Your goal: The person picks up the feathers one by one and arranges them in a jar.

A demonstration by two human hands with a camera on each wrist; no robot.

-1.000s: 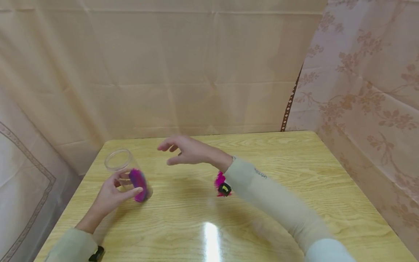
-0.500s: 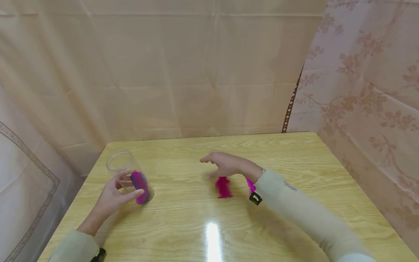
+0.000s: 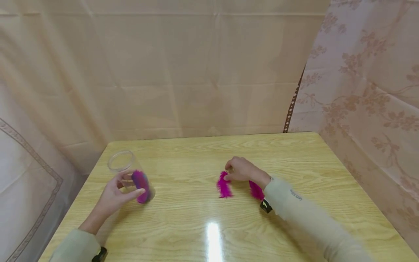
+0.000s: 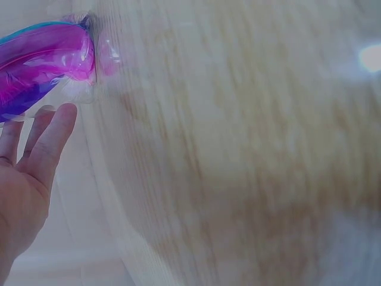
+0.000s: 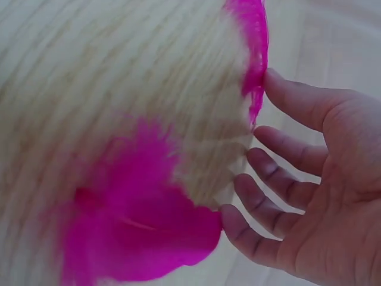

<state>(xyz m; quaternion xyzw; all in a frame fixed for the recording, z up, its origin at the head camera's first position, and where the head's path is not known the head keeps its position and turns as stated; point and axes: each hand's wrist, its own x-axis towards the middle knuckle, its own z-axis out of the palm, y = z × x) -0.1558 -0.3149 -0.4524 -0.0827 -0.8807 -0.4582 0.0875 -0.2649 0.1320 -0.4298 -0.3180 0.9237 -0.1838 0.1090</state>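
Note:
My left hand [image 3: 112, 194] grips the side of a tall clear jar [image 3: 121, 161] at the table's left, thumb on the near side and fingers behind. Inside the jar are feathers [image 4: 50, 56] in magenta, purple and blue. Near the table's middle, my right hand [image 3: 242, 169] reaches down to a magenta feather [image 3: 224, 187]. In the right wrist view the thumb tip [image 5: 275, 80] is right at that feather's end, with the index fingertip a little apart from it. A second magenta feather [image 5: 149, 226] lies below the palm, partly hidden by the wrist in the head view.
The light wood table [image 3: 183, 225] has a bright glare streak at the front middle. Beige cloth [image 3: 196, 72] hangs behind it, and floral cloth [image 3: 370, 91] on the right.
My right hand has moved right, away from the jar's side, and come down to the magenta feather, uncovering it and the second one. The left hand stays on the jar.

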